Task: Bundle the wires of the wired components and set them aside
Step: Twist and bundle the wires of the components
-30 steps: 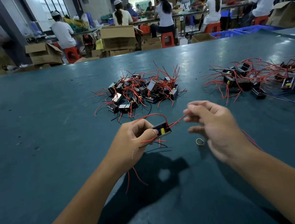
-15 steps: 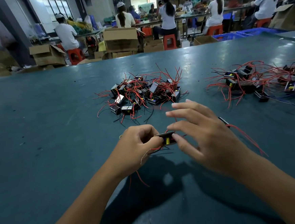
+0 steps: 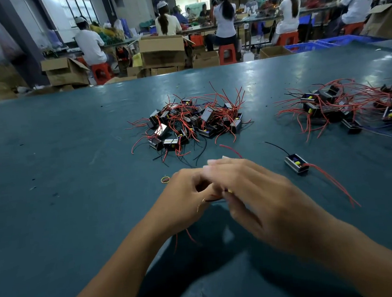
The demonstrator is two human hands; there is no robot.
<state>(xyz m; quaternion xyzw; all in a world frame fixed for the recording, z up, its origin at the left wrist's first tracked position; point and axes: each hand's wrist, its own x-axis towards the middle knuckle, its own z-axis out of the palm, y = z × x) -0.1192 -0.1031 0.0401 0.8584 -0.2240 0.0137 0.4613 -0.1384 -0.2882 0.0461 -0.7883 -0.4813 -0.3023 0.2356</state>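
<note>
Both hands met low over the middle of the bench, nearer its near edge than its far one. Curled into a loose fist, the left hand [image 3: 186, 196] gripped a wired component [image 3: 217, 196] that was almost wholly hidden between the palms; only a sliver of dark body and a spot of yellow showed, with thin red wires [image 3: 190, 236] trailing out under the wrist. Overlapping it from the right, the right hand [image 3: 257, 195] was blurred, its fingers stretched over the left knuckles; whether it pinched a wire or only pressed against the part could not be told. A small rubber band [image 3: 165, 179] lay on the bench just left of the left hand. Beyond the hands, toward the middle of the bench, sat a heap of components [image 3: 188, 123] with wires sticking out in all directions, and a second heap [image 3: 327, 107] spread toward the right edge. One lone component [image 3: 296, 164] lay to the right of the hands, its red lead running toward the near right. Judging by their look, these parts were light, hard little blocks, easy to pin between thumb and fingers by the body, while the wires were thin, springy and apt to snag on neighbours, so they were best gathered close to the block and held there for banding.
</note>
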